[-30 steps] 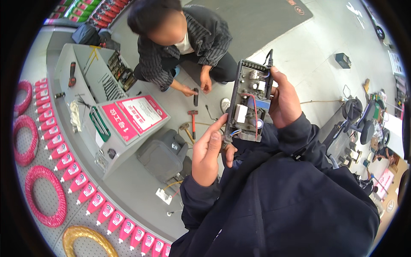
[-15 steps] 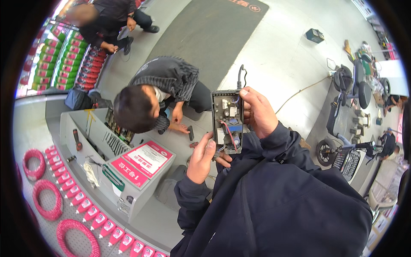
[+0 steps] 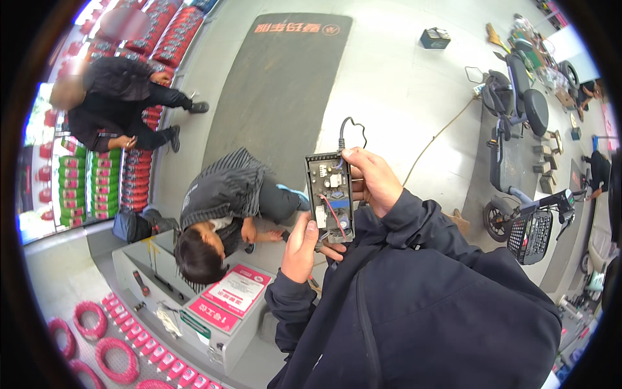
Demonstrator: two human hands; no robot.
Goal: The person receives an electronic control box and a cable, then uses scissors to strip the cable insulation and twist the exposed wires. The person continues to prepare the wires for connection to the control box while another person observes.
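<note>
I hold an opened black electronic case (image 3: 329, 188) with a circuit board, a red wire, a blue component and a cable curving out of its top end. My left hand (image 3: 303, 246) grips its lower left end, thumb along the edge. My right hand (image 3: 376, 178) grips its upper right side, thumb near the cable end. Just beyond, at lower left, a crouching person (image 3: 217, 198) in a dark jacket has hands low, near a small dark object that is partly hidden behind my left hand.
Two people (image 3: 97, 113) are by bottle shelves (image 3: 103, 175). A grey mat (image 3: 272, 78) lies ahead, a dark battery (image 3: 435, 37) beyond it. A scooter (image 3: 538, 110) stands right. A grey cabinet (image 3: 133, 259) and pink coils (image 3: 115, 360) are lower left.
My view has shifted, bringing two people, shelves and more mat into sight. The case sits lower in view and more upright, still held by both hands. The crouching person's head is bent lower.
</note>
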